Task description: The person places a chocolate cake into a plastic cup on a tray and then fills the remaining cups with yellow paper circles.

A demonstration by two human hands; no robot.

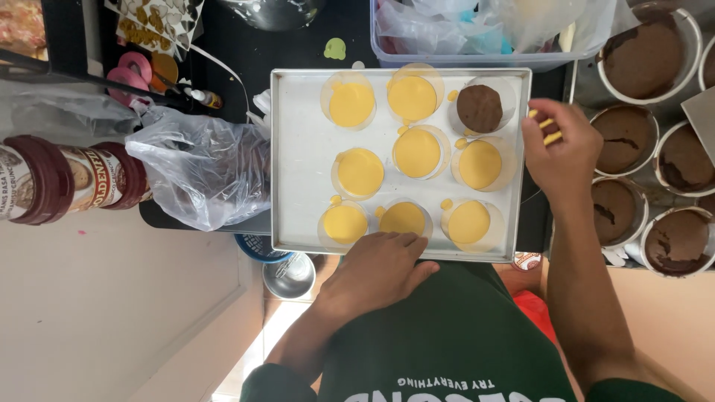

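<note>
A silver baking tray holds several clear round cups filled with yellow cream. One cup at the tray's far right carries a brown cake disc on top. My left hand rests flat on the tray's near edge, fingers spread a little, holding nothing. At the tray's right rim is my right hand, its fingertips smeared with yellow cream; nothing shows in its grip.
Several paper cups of brown cake stand at the right. A crumpled clear plastic bag lies left of the tray, next to a jar with a dark red lid. A clear bin with plastic bags sits behind the tray.
</note>
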